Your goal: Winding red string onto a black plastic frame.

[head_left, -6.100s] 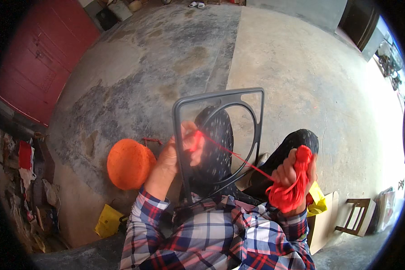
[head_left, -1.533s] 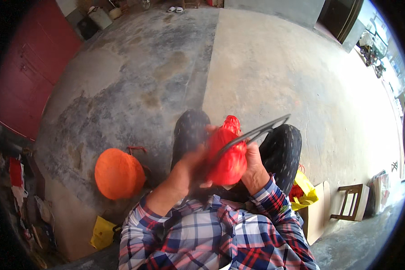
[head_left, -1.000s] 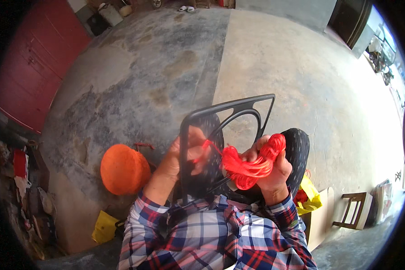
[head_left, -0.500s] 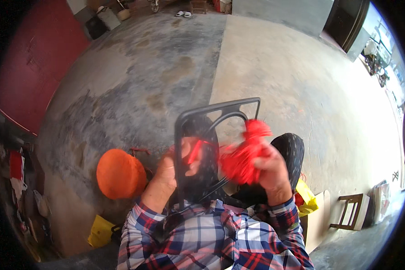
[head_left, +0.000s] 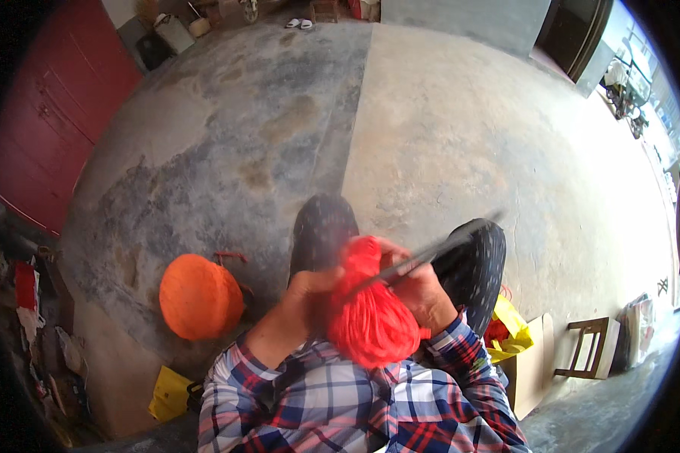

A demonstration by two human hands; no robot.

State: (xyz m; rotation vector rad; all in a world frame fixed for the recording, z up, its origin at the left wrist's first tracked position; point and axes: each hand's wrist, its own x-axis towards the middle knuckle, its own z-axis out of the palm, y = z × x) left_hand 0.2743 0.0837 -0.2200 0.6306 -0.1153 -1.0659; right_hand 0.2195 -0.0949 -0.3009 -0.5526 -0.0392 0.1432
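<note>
A bundle of red cord (head_left: pixel 378 325), narrow at the top and looped at the bottom, hangs upright in front of my chest. My right hand (head_left: pixel 419 291) is closed round its upper right side. Against the bundle's left edge is my left hand (head_left: pixel 310 291), its fingers hidden behind the cord and blurred. A thin black frame (head_left: pixel 449 240), seen almost edge-on and smeared by motion, slants from the bundle up to the right, passing in front of my right hand. Whether either hand grips the frame cannot be made out.
An orange round-topped seat (head_left: pixel 200 297) stands at my left, near a yellow bag (head_left: pixel 170 392). By my right knee lies another yellow bag (head_left: pixel 515 332) with red cord in it, beside a cardboard sheet (head_left: pixel 533 370) and a small wooden stool (head_left: pixel 589 347).
The black frame has swung from facing me, to nearly edge-on at the right. The red cord bundle has come lower and left, between both hands, which have drawn closer together.
</note>
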